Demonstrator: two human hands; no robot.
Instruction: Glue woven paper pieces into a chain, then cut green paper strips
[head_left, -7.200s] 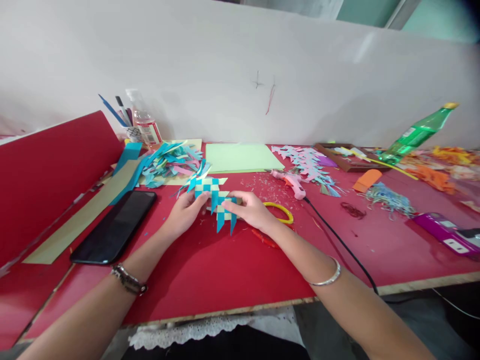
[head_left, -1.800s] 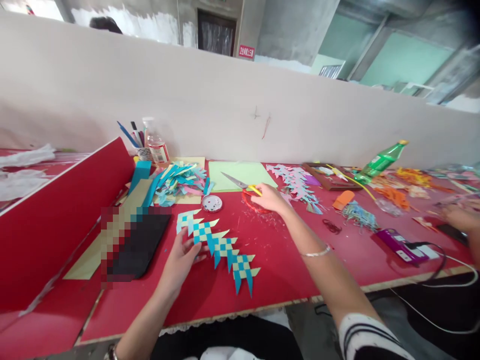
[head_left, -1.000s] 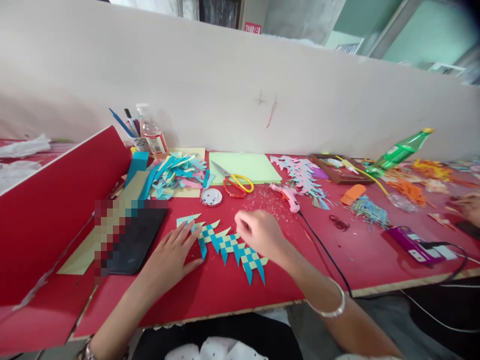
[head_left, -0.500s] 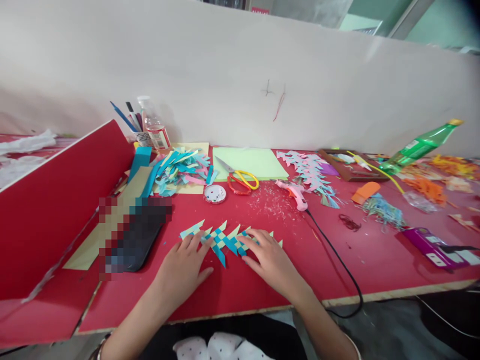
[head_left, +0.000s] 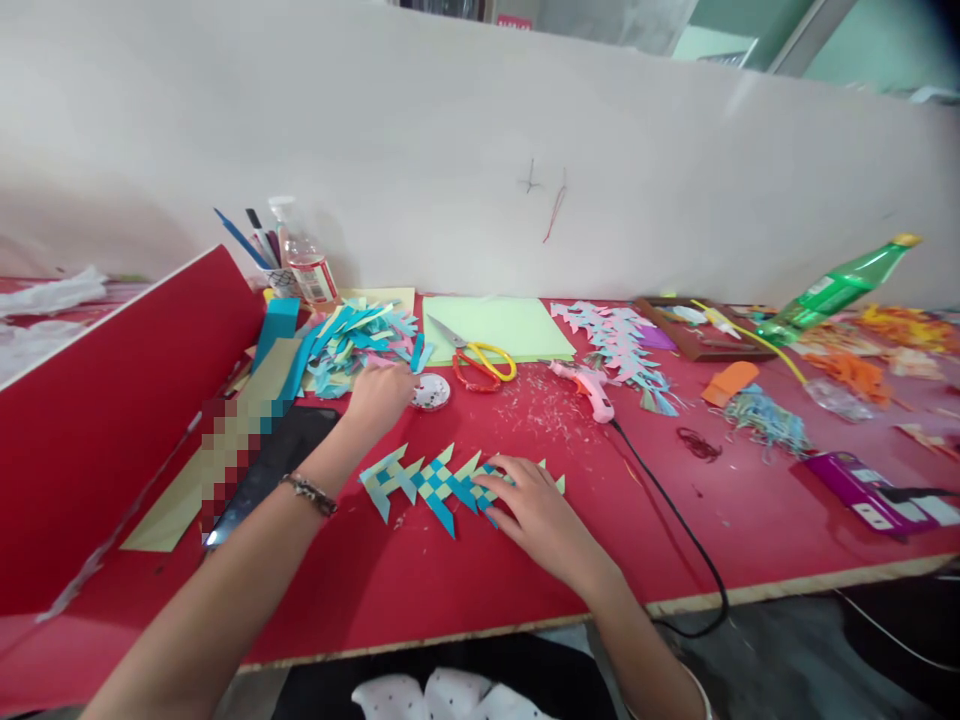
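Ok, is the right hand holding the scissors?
No, the scissors lie with their blades on the pale green paper, while the right hand is over one end of the woven paper piece.

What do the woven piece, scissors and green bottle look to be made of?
Woven piece: probably matte paper; flat, with crisp, pointed ends. Scissors: greyish blades look metal; smooth red and yellow handles, likely plastic. Green bottle: see-through and shiny, probably plastic, glass not ruled out.

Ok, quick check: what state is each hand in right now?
Left hand: beside the paper-strip pile; cannot tell whether it grips anything.
Right hand: open, fingers spread over one end of the checkered woven-paper piece.
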